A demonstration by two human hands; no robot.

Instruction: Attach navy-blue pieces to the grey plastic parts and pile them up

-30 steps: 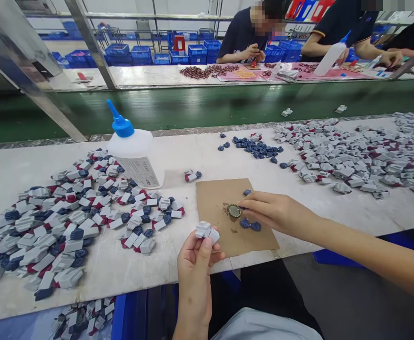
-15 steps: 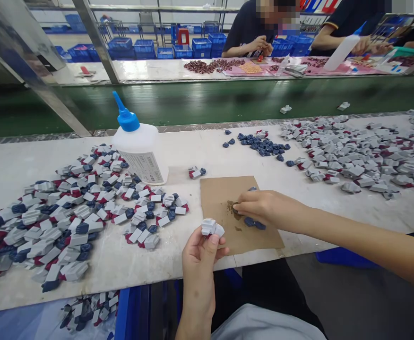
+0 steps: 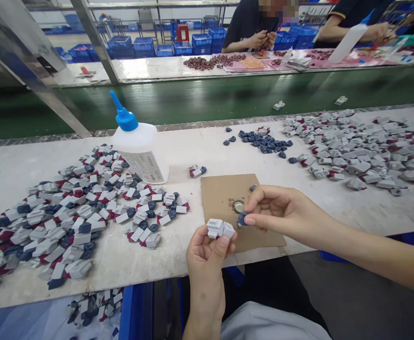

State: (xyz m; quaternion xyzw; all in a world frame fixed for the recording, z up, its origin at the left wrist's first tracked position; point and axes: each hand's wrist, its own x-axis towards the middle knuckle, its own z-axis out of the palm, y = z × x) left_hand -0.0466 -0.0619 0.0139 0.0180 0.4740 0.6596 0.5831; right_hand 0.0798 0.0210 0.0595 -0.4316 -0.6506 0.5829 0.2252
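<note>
My left hand (image 3: 209, 257) is closed on a small light-grey stepped plastic part (image 3: 219, 228), pinched between thumb and fingers at the near edge of a brown cardboard sheet (image 3: 217, 196). My right hand (image 3: 274, 210) is over that sheet, with a small dark blue piece (image 3: 242, 219) at its thumb and index fingertips. Just beyond this piece a metal bottle cap (image 3: 238, 206) lies hollow side up on the cardboard, with wet-looking brown spots around it. Another dark blue piece (image 3: 253, 187) shows partly behind my right hand.
A white bottle (image 3: 139, 151) with a blue nozzle stands behind a heap of grey, red and blue parts (image 3: 68, 203). Loose blue pieces (image 3: 265, 141) and a grey heap (image 3: 366, 151) lie right. Beyond the green belt (image 3: 193, 101), people work at another table.
My right hand has drawn back from the bottle cap, leaving it uncovered, and now has a dark blue piece at its fingertips. My left hand has shifted slightly right with the grey part.
</note>
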